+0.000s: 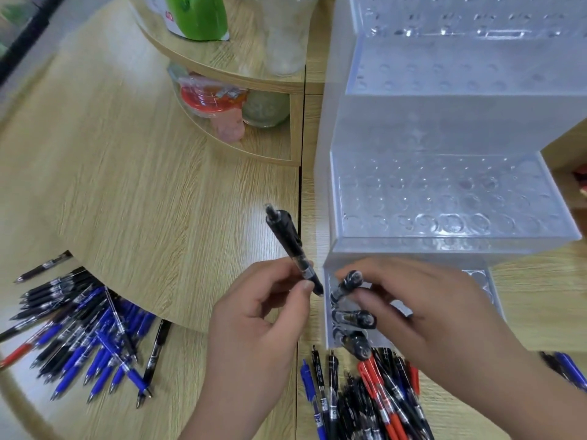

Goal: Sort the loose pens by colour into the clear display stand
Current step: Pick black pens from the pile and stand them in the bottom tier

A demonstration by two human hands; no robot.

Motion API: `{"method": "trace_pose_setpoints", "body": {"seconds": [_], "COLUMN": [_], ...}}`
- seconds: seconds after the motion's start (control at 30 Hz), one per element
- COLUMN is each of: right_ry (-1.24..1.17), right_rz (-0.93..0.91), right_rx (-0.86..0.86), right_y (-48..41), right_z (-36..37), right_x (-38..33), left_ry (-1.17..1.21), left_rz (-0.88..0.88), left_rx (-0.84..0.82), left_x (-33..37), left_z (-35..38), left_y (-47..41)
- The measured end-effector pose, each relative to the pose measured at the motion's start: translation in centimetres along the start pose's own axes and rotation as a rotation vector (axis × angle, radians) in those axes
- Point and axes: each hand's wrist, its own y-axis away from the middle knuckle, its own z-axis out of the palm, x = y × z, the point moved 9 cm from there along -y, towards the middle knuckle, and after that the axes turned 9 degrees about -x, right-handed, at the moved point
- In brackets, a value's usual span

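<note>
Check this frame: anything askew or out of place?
Nothing damaged. Three black pens in the clear display stand lean at different angles, not upright; right hand pinches the top one, left hand holds another black pen.

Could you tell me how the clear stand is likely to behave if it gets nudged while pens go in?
The stand looks like thin clear plastic and is nearly empty, so it is probably light and may slide on the smooth table. Its broad stepped base suggests it is unlikely to tip. Its few pens add little weight.
</note>
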Motion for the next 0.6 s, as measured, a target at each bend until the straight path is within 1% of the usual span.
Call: {"method": "trace_pose_setpoints", "body": {"seconds": [0.07, 0.13, 0.2, 0.27, 0.33, 0.4, 0.47, 0.53, 0.6], "right_ry": [-0.061, -0.160, -0.256, -0.250, -0.240, -0.321, -0.349, -0.358, -0.406], "right_rz": [0.018, 0.037, 0.035, 0.007, 0.009, 0.038, 0.057, 0.083, 0.135], "right_rx": [0.047, 0.141, 0.214, 0.207, 0.210, 0.232, 0.242, 0.290, 0.330], "right_y": [0.5, 1.0, 1.0, 0.0, -0.8, -1.0, -0.8, 0.1, 1.1], "right_z": [-1.1, -3.2, -5.0, -5.7, -5.8, -5.9, -5.9, -5.9, -5.4], "right_x": [0.1, 0.0, -0.7, -2.1, -2.8, -2.5, -2.1, -1.6, -0.6], "left_ry": [-0.048, -0.122, -0.275, -0.388, -0.417, -0.394, -0.344, -0.298, -0.282], "left_rz": [0.041, 0.103, 0.185, 0.246, 0.269, 0.260, 0.211, 0.123, 0.016], "left_rx": [0.000, -0.028, -0.077, -0.134, -0.169, -0.166, -0.135, -0.087, -0.075], "left_x": [0.8, 2.1, 3.8, 5.1, 5.6, 5.7, 5.0, 3.5, 1.3], "left_z": [-0.2, 0.0, 0.5, 1.3, 1.5, 1.3, 0.9, 0.4, 0.2], "left_y": [-0.1, -0.4, -1.0, -1.6, -1.8, -1.8, -1.6, -1.3, -1.0]}}
